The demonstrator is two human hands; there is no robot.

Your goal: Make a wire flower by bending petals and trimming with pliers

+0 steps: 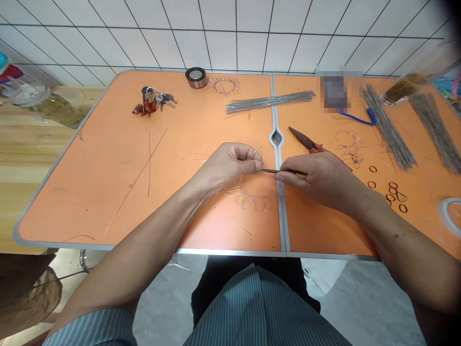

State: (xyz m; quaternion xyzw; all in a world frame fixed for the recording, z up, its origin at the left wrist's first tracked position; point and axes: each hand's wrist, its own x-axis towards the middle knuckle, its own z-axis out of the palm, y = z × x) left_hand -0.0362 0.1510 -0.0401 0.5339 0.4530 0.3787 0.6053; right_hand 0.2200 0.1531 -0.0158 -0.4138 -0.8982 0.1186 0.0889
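Near the middle of the orange table (201,221), my left hand (234,166) pinches the upper edge of a wire ring (254,197) bent into petal-like loops. Several straight wire ends stick out at the ring's left side. My right hand (315,178) is closed around a slim tool (270,170) with a dark, thin tip and a bit of yellow on its handle; the fingers hide its kind. The tip points left and meets the wire at my left fingertips. Just beyond my right hand lie red-handled pliers (304,139), their handles partly covered by the hand.
Wire bundles (270,102) lie at the back and right (391,129). Tape (196,77), keys (154,101) and another looped wire ring (224,86) are at the back. Loose wires (137,178) lie left. Small dark rings (396,192) and tangled wire (350,146) lie right.
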